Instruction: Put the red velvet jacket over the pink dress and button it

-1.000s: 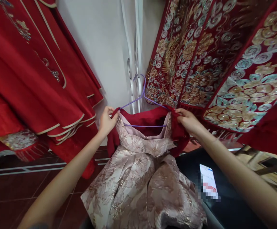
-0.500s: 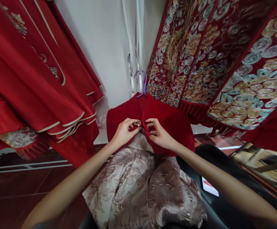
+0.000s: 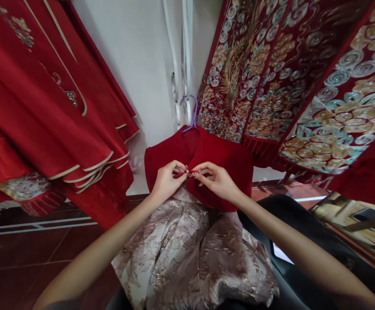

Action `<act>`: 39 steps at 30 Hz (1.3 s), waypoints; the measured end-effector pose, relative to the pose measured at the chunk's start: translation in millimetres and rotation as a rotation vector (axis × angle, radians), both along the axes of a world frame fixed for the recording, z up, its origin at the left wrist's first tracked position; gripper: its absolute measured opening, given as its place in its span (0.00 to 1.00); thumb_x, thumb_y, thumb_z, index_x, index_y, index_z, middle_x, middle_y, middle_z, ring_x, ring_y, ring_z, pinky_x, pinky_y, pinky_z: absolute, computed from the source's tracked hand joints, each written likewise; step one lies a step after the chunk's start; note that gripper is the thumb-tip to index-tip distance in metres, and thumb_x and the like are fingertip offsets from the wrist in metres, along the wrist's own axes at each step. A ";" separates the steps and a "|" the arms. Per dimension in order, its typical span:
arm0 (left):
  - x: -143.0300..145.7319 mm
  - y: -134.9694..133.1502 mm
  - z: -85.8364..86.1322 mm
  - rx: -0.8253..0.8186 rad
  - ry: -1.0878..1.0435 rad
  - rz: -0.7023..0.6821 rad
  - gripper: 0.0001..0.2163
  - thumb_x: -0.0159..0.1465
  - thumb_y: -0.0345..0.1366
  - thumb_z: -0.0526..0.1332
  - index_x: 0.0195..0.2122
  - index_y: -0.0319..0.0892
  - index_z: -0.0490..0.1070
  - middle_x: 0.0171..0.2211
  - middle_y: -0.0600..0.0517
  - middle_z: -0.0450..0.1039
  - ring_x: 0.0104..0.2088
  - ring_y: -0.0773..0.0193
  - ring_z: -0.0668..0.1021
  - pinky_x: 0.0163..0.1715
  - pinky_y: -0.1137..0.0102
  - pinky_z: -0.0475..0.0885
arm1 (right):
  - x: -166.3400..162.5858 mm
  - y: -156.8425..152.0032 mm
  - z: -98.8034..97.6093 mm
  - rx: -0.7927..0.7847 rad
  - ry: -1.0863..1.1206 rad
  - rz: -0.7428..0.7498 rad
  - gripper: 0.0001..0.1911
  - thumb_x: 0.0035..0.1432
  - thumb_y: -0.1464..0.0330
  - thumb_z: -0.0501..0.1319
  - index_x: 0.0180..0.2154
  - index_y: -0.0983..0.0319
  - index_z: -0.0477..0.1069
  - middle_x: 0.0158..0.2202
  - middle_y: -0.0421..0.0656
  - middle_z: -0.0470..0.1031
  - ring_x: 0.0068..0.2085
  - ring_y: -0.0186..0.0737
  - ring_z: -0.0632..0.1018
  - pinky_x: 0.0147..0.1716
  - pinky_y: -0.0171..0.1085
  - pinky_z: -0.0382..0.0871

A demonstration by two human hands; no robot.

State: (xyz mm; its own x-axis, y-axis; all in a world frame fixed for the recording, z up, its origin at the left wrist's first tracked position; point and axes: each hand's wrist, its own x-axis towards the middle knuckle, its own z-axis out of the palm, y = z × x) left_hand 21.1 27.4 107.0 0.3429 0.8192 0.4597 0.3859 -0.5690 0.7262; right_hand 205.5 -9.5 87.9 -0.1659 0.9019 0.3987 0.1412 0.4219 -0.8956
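A red short jacket (image 3: 223, 153) hangs in front of me on a purple hanger (image 3: 194, 116). My left hand (image 3: 170, 178) pinches its left front edge, at a small shiny bead-like button (image 3: 187, 168). From the other side, my right hand (image 3: 215, 178) pinches the right front edge by a small red loop-like fastening (image 3: 193, 173). The fingertips of both hands nearly meet at the front opening. Below the jacket spreads a shiny pinkish-beige brocade garment (image 3: 181, 241) with a floral pattern. The fingers partly hide the fastening.
Red garments with cream piping (image 3: 77, 129) hang at the left. Heavily embroidered red garments (image 3: 336, 112) hang at the right. White metal bars (image 3: 185, 56) stand behind the hanger. A phone-like device (image 3: 282, 254) lies on a dark surface beside my right forearm.
My right hand has moved left, bringing the jacket's right front edge up to the left one. The fingertips are now almost touching.
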 end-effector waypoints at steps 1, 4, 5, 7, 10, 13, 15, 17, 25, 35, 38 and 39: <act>0.2 0.5 -0.9 -0.021 -0.011 -0.004 0.04 0.55 0.30 0.63 0.33 0.40 0.71 0.32 0.53 0.76 0.34 0.67 0.78 0.34 0.73 0.72 | -1.2 -0.2 0.2 0.026 -0.019 -0.026 0.10 0.58 0.64 0.60 0.41 0.61 0.70 0.41 0.45 0.74 0.39 0.37 0.77 0.33 0.36 0.77; 0.5 2.2 -3.4 -0.049 -0.032 -0.014 0.05 0.55 0.32 0.63 0.33 0.39 0.72 0.32 0.51 0.77 0.34 0.66 0.78 0.35 0.72 0.72 | -6.0 -1.4 1.8 0.136 -0.113 -0.159 0.09 0.59 0.66 0.59 0.41 0.60 0.72 0.41 0.44 0.74 0.38 0.35 0.77 0.35 0.36 0.77; 0.5 2.7 -3.9 -0.054 -0.033 -0.014 0.05 0.55 0.32 0.63 0.33 0.39 0.72 0.33 0.51 0.77 0.34 0.66 0.78 0.35 0.72 0.72 | -7.8 -1.4 2.3 0.168 -0.138 -0.202 0.08 0.59 0.66 0.59 0.41 0.61 0.73 0.41 0.44 0.73 0.37 0.35 0.77 0.35 0.35 0.77; 0.1 3.3 -3.9 -0.061 -0.024 -0.018 0.05 0.55 0.33 0.63 0.33 0.39 0.73 0.33 0.51 0.77 0.34 0.66 0.78 0.35 0.72 0.72 | -11.2 -0.6 2.4 0.211 -0.155 -0.259 0.08 0.60 0.67 0.58 0.41 0.61 0.73 0.40 0.44 0.73 0.37 0.35 0.77 0.34 0.34 0.77; -0.1 2.7 -0.7 -0.031 0.028 -0.040 0.05 0.56 0.33 0.62 0.33 0.39 0.72 0.33 0.51 0.76 0.33 0.67 0.77 0.33 0.73 0.73 | -14.2 1.9 1.5 0.238 -0.132 -0.294 0.08 0.60 0.68 0.58 0.41 0.61 0.72 0.41 0.44 0.73 0.38 0.35 0.77 0.34 0.33 0.77; 1.2 0.8 4.9 0.044 0.094 -0.063 0.04 0.56 0.33 0.61 0.33 0.39 0.71 0.33 0.51 0.74 0.32 0.68 0.76 0.31 0.74 0.74 | -13.2 3.3 1.4 0.251 -0.140 -0.283 0.07 0.60 0.68 0.59 0.40 0.60 0.73 0.40 0.43 0.74 0.37 0.34 0.78 0.34 0.33 0.77; 2.9 -0.2 8.5 0.070 0.132 -0.082 0.05 0.56 0.34 0.62 0.32 0.39 0.70 0.33 0.51 0.73 0.30 0.68 0.76 0.28 0.74 0.74 | -10.4 3.4 2.2 0.239 -0.142 -0.260 0.07 0.60 0.67 0.59 0.40 0.60 0.74 0.39 0.43 0.75 0.37 0.34 0.78 0.34 0.33 0.77; 4.7 -0.3 11.1 0.096 0.171 -0.096 0.05 0.56 0.35 0.62 0.31 0.39 0.70 0.32 0.51 0.72 0.29 0.69 0.75 0.28 0.74 0.74 | -6.9 3.2 3.3 0.219 -0.127 -0.241 0.08 0.59 0.66 0.60 0.40 0.60 0.74 0.39 0.43 0.75 0.37 0.34 0.78 0.35 0.33 0.77; 9.2 -1.2 13.4 0.206 0.296 -0.073 0.03 0.57 0.33 0.60 0.31 0.40 0.69 0.32 0.53 0.72 0.29 0.68 0.75 0.31 0.73 0.72 | -0.8 4.8 4.1 0.169 -0.097 -0.217 0.08 0.55 0.66 0.63 0.38 0.60 0.74 0.39 0.43 0.76 0.38 0.36 0.78 0.36 0.35 0.78; 20.2 -4.5 12.7 0.259 0.481 0.000 0.02 0.60 0.33 0.57 0.32 0.42 0.68 0.32 0.53 0.71 0.29 0.67 0.74 0.29 0.72 0.69 | 0.8 9.6 1.5 0.205 -0.150 -0.196 0.15 0.55 0.71 0.60 0.46 0.59 0.66 0.43 0.44 0.71 0.43 0.37 0.76 0.45 0.40 0.76; 20.0 -7.6 3.9 0.241 0.392 -0.027 0.06 0.60 0.33 0.58 0.38 0.43 0.67 0.37 0.52 0.70 0.36 0.64 0.75 0.34 0.71 0.72 | -5.7 10.2 -3.7 0.303 -0.162 -0.261 0.19 0.54 0.75 0.57 0.49 0.59 0.61 0.47 0.46 0.65 0.45 0.38 0.73 0.47 0.41 0.74; 18.4 -9.5 -0.9 0.241 0.364 -0.036 0.10 0.59 0.34 0.58 0.42 0.43 0.67 0.40 0.51 0.69 0.39 0.63 0.75 0.37 0.70 0.72 | -8.3 9.5 -7.7 0.332 -0.147 -0.288 0.21 0.54 0.75 0.56 0.50 0.59 0.59 0.49 0.47 0.62 0.46 0.38 0.72 0.47 0.41 0.73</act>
State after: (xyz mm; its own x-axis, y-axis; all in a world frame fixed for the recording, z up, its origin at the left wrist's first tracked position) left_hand 39.5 18.0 106.2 0.5441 0.6878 0.4804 0.5688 -0.7234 0.3915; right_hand 197.2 0.0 80.2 -0.0037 0.7469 0.6649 0.4098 0.6077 -0.6803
